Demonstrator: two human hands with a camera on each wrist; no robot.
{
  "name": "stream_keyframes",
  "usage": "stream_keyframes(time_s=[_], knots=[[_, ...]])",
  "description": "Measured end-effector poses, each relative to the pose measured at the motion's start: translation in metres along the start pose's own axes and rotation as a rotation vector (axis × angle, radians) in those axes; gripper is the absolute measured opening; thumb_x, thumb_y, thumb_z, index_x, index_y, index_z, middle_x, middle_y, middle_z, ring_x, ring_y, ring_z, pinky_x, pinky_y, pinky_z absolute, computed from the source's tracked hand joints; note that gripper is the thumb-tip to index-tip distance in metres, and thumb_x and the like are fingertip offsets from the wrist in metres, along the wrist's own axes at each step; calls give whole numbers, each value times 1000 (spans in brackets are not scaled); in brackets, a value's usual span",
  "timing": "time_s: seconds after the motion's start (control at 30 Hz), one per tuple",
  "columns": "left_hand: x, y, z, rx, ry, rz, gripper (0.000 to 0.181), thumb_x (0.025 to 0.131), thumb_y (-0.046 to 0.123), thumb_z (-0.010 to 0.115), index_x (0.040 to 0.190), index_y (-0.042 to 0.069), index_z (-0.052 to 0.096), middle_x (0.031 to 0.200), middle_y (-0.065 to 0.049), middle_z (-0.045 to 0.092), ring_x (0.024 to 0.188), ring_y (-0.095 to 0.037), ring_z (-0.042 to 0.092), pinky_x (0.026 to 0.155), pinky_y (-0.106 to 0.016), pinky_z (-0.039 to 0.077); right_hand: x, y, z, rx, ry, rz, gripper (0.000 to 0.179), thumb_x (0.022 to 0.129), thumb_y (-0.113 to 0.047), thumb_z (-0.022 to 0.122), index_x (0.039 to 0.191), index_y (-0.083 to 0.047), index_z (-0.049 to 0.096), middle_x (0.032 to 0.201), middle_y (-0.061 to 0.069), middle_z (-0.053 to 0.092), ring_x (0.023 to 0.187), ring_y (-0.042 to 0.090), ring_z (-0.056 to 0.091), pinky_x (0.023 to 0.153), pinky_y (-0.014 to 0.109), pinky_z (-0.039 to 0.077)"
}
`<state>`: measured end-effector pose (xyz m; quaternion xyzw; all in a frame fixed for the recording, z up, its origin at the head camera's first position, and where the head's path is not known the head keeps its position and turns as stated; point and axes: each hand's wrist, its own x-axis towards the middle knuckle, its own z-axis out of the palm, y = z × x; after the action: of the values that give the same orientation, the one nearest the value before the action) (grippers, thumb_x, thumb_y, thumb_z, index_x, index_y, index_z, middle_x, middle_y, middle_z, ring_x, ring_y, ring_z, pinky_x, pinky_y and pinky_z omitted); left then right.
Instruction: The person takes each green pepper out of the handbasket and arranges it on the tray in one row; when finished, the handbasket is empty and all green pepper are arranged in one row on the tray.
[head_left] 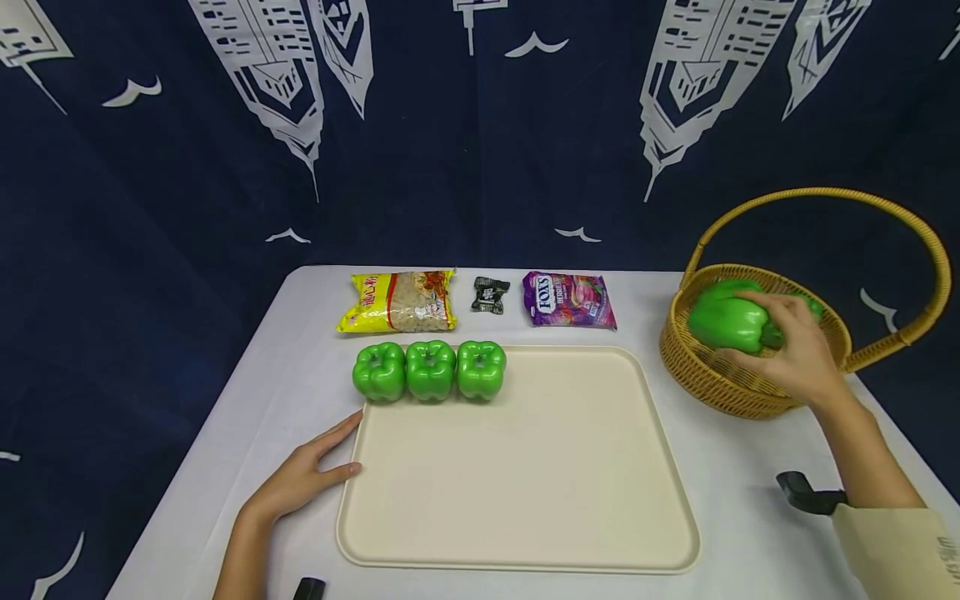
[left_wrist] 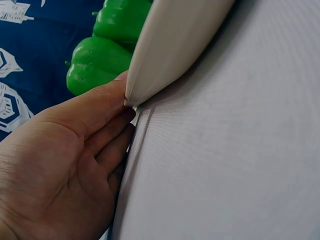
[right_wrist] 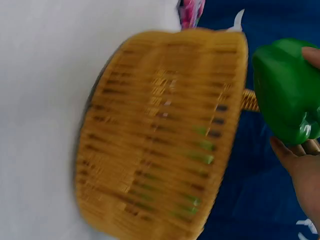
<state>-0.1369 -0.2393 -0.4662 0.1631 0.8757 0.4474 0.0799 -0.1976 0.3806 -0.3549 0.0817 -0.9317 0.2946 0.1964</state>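
My right hand [head_left: 798,354] grips a green bell pepper [head_left: 723,323] over the wicker basket [head_left: 708,379]. In the right wrist view that pepper [right_wrist: 282,92] is above the basket's rim, between thumb and fingers. More green [head_left: 813,307] shows inside the basket, partly behind the hand. Three green bell peppers [head_left: 431,371] stand in a row along the far left corner of the cream tray [head_left: 525,475]. At the tray's left edge rests my left hand [head_left: 300,475], its fingers extended. The left wrist view shows this hand [left_wrist: 60,165] touching the tray's rim [left_wrist: 165,50].
Behind the tray lie a yellow food bag [head_left: 397,302], a small black packet [head_left: 490,295] and a purple candy bag [head_left: 570,300]. The basket's tall handle [head_left: 817,192] arches over its right side. A dark blue curtain [head_left: 480,167] hangs behind the white table [head_left: 285,375].
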Motion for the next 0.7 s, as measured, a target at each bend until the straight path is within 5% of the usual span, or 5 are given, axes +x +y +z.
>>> stream_keyframes(time_s=[0.17,0.27,0.4,0.5,0.7], knots=[[0,-1,0,0,0,-2,73,82,36,69,144,18,35,148,-3,30,135,-28,24,106,-52,22,3,-16,8,49,-12,-41,100,61,-6,83,144,-12,27,125,25,37,104,41,39,82,34,37],[0,-1,0,1,1,-3,72,82,36,69,144,18,35,148,-3,30,135,-28,24,106,-52,22,4,-25,13,74,-20,-54,98,61,-7,85,140,-8,26,124,22,41,103,35,42,76,16,32],[0,-1,1,-7,1,-4,72,82,35,69,144,18,35,148,-3,30,135,-27,24,106,-51,22,7,-37,19,76,-40,-73,90,62,-13,86,137,-10,36,125,20,45,106,36,42,86,40,38],[0,-1,1,-13,1,-4,72,82,36,69,143,19,35,148,-3,30,135,-27,24,106,-51,22,10,-45,24,76,-53,-117,85,63,-16,86,137,-16,43,129,18,45,115,40,39,90,65,30],[0,-1,1,4,7,6,72,82,36,69,143,18,36,147,-4,31,135,-28,25,106,-52,23,17,-57,44,74,-80,-228,83,62,-17,87,135,-21,49,129,13,49,118,34,40,96,62,28]])
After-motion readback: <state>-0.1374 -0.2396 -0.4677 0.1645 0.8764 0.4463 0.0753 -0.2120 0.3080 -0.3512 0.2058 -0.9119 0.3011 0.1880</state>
